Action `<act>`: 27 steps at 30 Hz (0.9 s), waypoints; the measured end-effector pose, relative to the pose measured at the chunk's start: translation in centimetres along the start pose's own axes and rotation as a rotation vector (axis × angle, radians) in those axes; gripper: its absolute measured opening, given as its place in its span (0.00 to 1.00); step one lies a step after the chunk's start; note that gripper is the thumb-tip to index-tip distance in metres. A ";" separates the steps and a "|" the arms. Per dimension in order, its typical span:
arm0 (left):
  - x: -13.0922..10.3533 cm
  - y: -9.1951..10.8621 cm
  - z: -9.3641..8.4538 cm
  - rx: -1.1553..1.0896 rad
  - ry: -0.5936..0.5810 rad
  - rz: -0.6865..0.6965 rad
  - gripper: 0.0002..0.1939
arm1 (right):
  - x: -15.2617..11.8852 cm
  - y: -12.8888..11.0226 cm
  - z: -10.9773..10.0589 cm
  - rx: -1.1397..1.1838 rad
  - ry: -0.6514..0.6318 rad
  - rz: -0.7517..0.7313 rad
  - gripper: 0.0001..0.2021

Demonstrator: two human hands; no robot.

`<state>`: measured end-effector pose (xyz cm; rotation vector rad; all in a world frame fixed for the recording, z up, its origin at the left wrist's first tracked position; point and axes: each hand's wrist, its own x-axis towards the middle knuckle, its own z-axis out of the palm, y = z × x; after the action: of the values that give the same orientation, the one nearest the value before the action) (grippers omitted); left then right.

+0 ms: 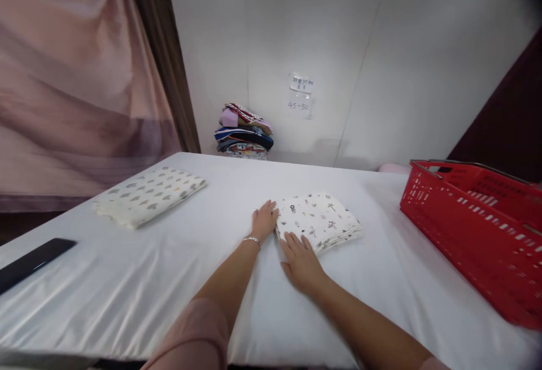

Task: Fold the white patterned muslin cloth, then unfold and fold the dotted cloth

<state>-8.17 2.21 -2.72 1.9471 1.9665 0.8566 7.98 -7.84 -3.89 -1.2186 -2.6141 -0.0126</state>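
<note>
A folded white cloth (317, 220) with small palm and plant prints lies flat on the white-covered table. My left hand (265, 220), with a bracelet at its wrist, rests against the cloth's left edge, fingers stretched out. On the near left corner of the same cloth lies my right hand (302, 262), its fingers spread and flat. Both hands are open, touching the cloth without gripping it. Farther left is a second folded cloth (154, 195), cream with grey-green heart-like prints, apart from both hands.
A red plastic basket (470, 229) with a metal handle stands on the table (220, 279) at right. A dark phone-like slab (31, 262) lies at the left edge. Beyond the table is a stack of folded fabrics (243, 133) by the wall. A pink curtain (76, 87) hangs at left.
</note>
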 end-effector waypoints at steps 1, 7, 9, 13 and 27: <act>0.1 -0.2 0.2 0.005 -0.015 -0.007 0.20 | 0.0 0.0 0.0 0.006 0.003 -0.003 0.26; 0.3 -1.0 0.7 0.009 -0.011 0.015 0.21 | 0.2 -0.2 -0.5 0.046 0.018 0.001 0.27; 0.3 -1.0 0.7 0.011 -0.011 0.013 0.21 | 0.1 -0.4 -0.8 0.054 0.012 0.004 0.27; 0.5 -1.0 0.5 -0.012 0.001 -0.006 0.24 | -0.2 0.0 -1.6 0.136 0.007 -0.039 0.29; 2.3 1.6 -0.6 0.008 -0.044 -0.231 0.37 | -2.8 19.0 -6.7 0.582 0.318 0.951 0.11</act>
<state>-7.32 4.17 -0.84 1.6845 2.1185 0.7400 25.57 1.66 0.07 -1.8526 -1.4072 0.6143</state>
